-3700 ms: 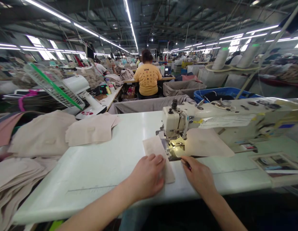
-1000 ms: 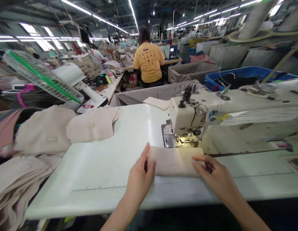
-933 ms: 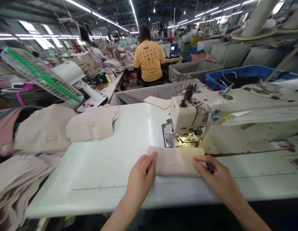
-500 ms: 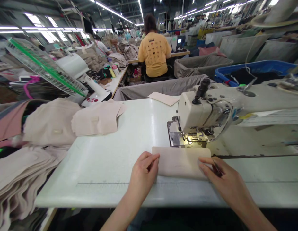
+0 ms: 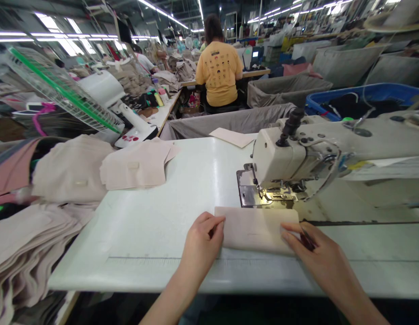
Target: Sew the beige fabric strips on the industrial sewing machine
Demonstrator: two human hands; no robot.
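Note:
A beige fabric panel (image 5: 253, 228) with rounded corners lies on the pale sewing table, just in front of the sewing machine's needle plate (image 5: 249, 195). My left hand (image 5: 204, 237) pinches its left edge between thumb and fingers. At the right end, my right hand (image 5: 314, 248) grips the panel the same way. A small dark metal tool (image 5: 308, 239) is tucked inside the right palm; its kind is mostly hidden. The lit presser foot (image 5: 275, 196) of the sewing machine (image 5: 287, 155) stands just beyond the panel, apart from it.
Beige fabric pieces (image 5: 137, 169) lie at the table's left, beside further stacks (image 5: 36, 239). Another flat piece (image 5: 231, 136) rests at the back edge. A tilted fan (image 5: 104, 95) stands behind on the left. Ahead, a person in a yellow shirt (image 5: 219, 74) sits beyond a grey cloth bin (image 5: 226, 119).
The view has shifted slightly, so the machine appears a little farther right. Both hands keep their hold on the panel, which has hardly moved.

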